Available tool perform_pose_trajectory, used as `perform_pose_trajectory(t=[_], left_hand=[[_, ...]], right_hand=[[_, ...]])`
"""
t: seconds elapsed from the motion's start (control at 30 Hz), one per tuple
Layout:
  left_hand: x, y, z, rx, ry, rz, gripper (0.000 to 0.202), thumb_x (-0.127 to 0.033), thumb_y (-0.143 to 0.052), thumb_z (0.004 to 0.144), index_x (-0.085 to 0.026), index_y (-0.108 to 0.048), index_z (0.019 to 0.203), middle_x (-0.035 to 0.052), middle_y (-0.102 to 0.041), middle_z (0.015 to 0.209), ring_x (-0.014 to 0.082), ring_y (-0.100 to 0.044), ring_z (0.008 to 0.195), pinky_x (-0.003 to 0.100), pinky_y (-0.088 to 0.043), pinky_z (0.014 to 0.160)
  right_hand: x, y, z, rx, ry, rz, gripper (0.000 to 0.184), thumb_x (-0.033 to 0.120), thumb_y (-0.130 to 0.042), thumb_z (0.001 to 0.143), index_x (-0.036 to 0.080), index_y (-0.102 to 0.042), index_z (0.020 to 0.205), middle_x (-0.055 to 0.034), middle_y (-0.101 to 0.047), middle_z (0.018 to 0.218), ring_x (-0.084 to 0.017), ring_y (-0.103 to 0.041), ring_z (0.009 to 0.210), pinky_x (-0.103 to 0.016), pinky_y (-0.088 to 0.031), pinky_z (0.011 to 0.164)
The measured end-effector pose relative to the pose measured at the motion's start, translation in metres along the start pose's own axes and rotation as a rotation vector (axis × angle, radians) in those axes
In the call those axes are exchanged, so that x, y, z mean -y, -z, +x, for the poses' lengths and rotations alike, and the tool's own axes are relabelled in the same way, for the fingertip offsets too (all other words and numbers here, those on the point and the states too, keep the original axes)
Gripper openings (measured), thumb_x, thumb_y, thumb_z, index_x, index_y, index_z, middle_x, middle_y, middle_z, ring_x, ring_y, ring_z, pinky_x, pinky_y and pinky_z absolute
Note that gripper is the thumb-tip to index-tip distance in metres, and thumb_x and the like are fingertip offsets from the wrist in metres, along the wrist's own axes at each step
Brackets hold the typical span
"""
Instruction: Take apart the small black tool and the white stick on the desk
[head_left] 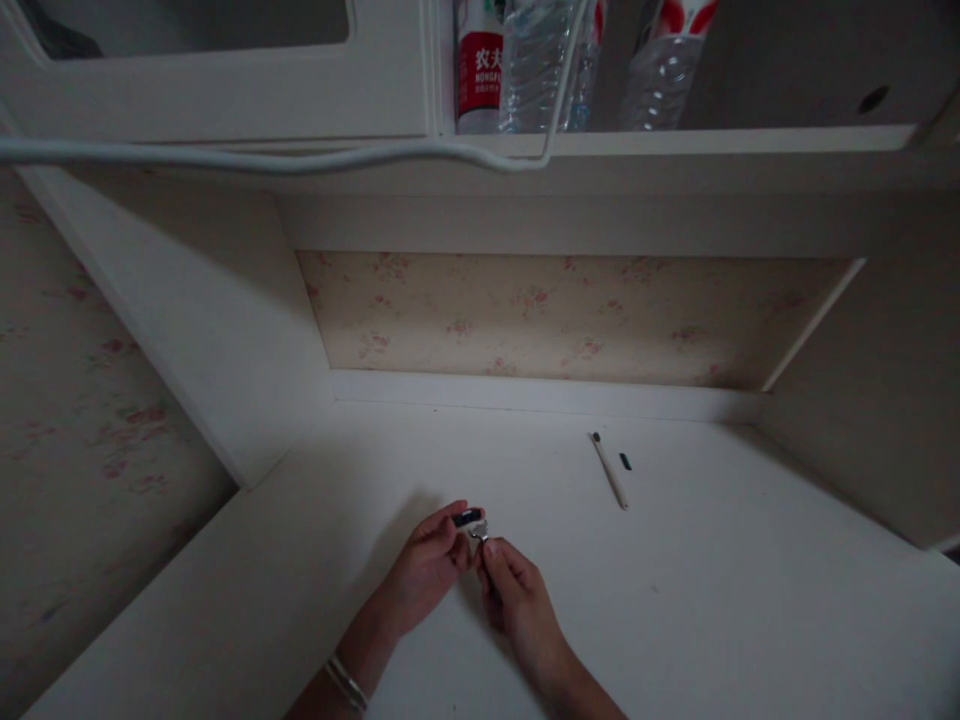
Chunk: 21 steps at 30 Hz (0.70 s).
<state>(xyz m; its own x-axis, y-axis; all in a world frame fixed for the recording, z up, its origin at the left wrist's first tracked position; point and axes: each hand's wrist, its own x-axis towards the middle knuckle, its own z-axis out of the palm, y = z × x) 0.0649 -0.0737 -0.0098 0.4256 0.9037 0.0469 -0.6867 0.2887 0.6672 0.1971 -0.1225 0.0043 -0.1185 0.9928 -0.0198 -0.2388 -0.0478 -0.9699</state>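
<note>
My left hand (435,555) is closed on a small black, oblong piece (469,517), which looks like a razor head, pinched between thumb and fingers. My right hand (517,592) grips a slim tool with a shiny silver head (480,532), which looks like a razor handle. Its silver end points up toward the black piece, very close below it. I cannot tell whether the two touch. Most of the handle is hidden by my right fingers.
A pale slim stick with a dark end (610,472) and a small dark strip (625,461) lie on the white desk (712,560) to the right. Overhead, a shelf (720,142) holds several water bottles (480,75). A white cable or tube (300,160) crosses in front of it.
</note>
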Motion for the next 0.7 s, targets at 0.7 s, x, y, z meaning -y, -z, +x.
perform_pose_trajectory(t=[0.7], left_hand=[[0.0046, -0.0048, 0.0009, -0.022, 0.013, 0.062, 0.020, -0.020, -0.063, 0.081, -0.019, -0.064, 0.101, 0.0094, -0.064, 0.107, 0.0127, -0.056, 0.074, 0.027, -0.040, 0.070]], right_hand=[[-0.0028, -0.0021, 0.0026, -0.041, 0.011, 0.032, 0.041, 0.057, -0.047, 0.085, 0.018, -0.046, 0.070, 0.0092, -0.028, 0.050, -0.005, -0.020, 0.039, -0.019, -0.014, 0.037]])
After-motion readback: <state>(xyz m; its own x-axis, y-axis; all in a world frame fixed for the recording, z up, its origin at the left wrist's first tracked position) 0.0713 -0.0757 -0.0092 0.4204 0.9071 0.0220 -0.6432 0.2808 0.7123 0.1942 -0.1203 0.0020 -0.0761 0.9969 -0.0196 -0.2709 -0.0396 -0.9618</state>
